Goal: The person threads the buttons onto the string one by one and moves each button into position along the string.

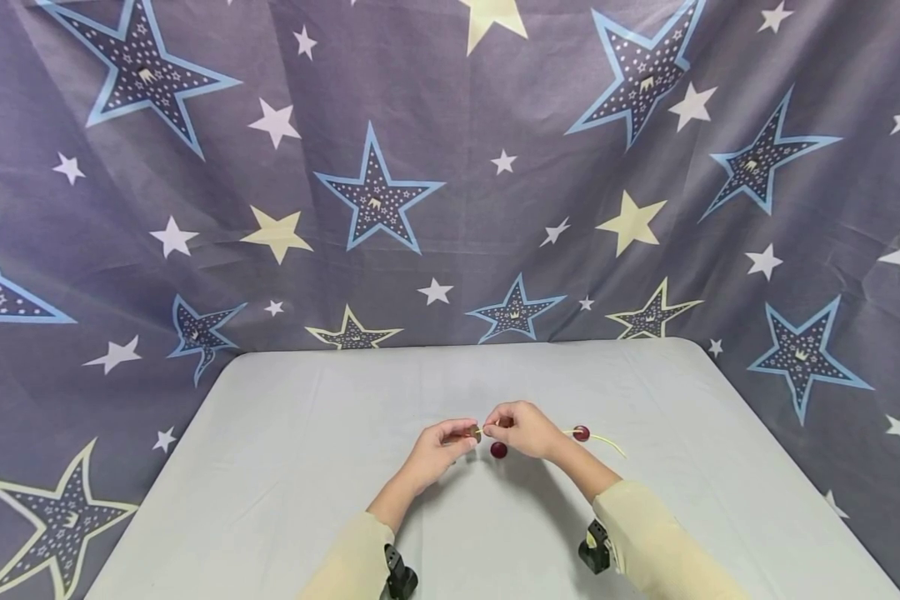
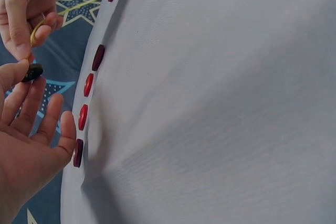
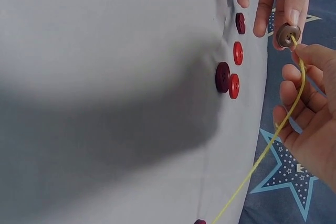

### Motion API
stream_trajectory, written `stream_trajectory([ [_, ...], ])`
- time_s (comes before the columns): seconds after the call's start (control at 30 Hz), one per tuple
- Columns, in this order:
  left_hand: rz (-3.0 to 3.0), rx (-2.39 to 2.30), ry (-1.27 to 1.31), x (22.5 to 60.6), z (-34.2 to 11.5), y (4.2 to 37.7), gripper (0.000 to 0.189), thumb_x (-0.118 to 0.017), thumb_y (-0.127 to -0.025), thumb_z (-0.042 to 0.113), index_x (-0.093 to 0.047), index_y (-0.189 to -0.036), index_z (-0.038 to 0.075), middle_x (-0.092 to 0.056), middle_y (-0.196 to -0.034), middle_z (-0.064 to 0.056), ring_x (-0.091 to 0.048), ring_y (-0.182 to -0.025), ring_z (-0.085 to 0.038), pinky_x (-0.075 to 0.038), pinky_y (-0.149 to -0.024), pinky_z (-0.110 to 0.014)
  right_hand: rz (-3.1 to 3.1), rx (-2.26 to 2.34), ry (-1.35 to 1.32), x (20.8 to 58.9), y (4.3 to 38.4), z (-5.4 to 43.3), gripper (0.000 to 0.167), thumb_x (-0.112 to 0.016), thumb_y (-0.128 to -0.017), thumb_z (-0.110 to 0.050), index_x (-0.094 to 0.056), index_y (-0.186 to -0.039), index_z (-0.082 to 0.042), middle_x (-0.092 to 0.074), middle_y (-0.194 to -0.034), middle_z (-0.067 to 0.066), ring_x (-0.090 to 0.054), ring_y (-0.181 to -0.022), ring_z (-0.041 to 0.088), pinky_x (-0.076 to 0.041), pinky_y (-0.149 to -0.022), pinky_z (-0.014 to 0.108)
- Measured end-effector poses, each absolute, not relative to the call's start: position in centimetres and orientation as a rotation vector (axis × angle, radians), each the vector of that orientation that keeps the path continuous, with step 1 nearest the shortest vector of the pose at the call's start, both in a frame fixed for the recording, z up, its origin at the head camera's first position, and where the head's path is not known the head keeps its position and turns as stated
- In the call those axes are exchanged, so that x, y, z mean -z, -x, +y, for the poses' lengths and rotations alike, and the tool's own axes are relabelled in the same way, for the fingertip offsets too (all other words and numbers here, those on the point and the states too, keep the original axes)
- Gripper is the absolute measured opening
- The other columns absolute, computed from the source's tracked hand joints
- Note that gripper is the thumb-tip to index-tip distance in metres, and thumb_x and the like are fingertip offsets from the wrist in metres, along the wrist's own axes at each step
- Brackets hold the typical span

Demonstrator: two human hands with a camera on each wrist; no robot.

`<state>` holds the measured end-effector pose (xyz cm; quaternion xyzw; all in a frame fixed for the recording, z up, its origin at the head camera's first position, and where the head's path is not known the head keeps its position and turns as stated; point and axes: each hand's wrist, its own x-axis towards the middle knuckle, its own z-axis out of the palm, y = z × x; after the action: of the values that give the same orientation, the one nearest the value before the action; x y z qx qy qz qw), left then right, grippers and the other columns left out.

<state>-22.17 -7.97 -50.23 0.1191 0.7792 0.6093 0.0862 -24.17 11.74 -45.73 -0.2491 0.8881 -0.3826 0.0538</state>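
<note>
My left hand (image 1: 433, 457) pinches a round brown button (image 3: 282, 34) by its edge between thumb and fingertips, the other fingers spread. In the right wrist view the button's holed face turns toward my right hand (image 1: 528, 429). That hand pinches a yellow cord (image 3: 273, 136) close to the button, and the cord's end meets the holes. From the right hand the cord trails off to the right, where a dark red button (image 1: 581, 433) sits along it. Just below the right hand on the table is a maroon button (image 1: 498, 450).
Two bright red buttons (image 3: 238, 53) (image 3: 234, 86) and another dark red button (image 3: 240, 23) rest on the pale grey tabletop (image 1: 285, 500) near the hands. Behind the table hangs a dark curtain with stars (image 1: 420, 317). Each forearm wears a black wrist camera (image 1: 595, 547).
</note>
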Motion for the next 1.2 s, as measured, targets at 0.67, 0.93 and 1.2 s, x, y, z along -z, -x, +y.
stream_trajectory([
  [0.67,2.373,-1.802,-0.434,50.3,-7.7,22.3,0.035,-0.064,-0.089,0.021,-0.061,-0.119,0.004,-0.066,-0.108,-0.012,-0.059,-0.1,-0.021,-0.05,-0.078,-0.027,2.657,1.165,0.744,45.5,23.9,11.3,0.01,-0.061,-0.089,-0.015,-0.069,-0.088,-0.008,-0.067,-0.076,0.007,-0.05,-0.062,0.005,-0.043,-0.058,0.02],
  [0.93,2.403,-1.853,-0.443,49.2,-7.5,21.7,0.033,-0.064,-0.088,0.011,-0.061,-0.116,-0.004,-0.065,-0.105,-0.02,-0.059,-0.096,-0.027,-0.047,-0.07,-0.02,2.642,1.194,0.769,45.7,23.9,11.2,0.011,-0.061,-0.089,-0.016,-0.069,-0.088,-0.008,-0.069,-0.081,0.009,-0.052,-0.066,0.005,-0.045,-0.061,0.02],
  [1.2,2.431,-1.858,-0.438,46.7,-7.3,20.2,0.031,-0.064,-0.086,0.006,-0.06,-0.114,-0.007,-0.064,-0.103,-0.024,-0.059,-0.095,-0.029,-0.047,-0.072,-0.023,2.586,1.254,0.741,46.0,23.9,11.3,0.016,-0.059,-0.09,-0.018,-0.069,-0.091,-0.005,-0.069,-0.086,0.015,-0.056,-0.07,0.008,-0.047,-0.064,0.021],
])
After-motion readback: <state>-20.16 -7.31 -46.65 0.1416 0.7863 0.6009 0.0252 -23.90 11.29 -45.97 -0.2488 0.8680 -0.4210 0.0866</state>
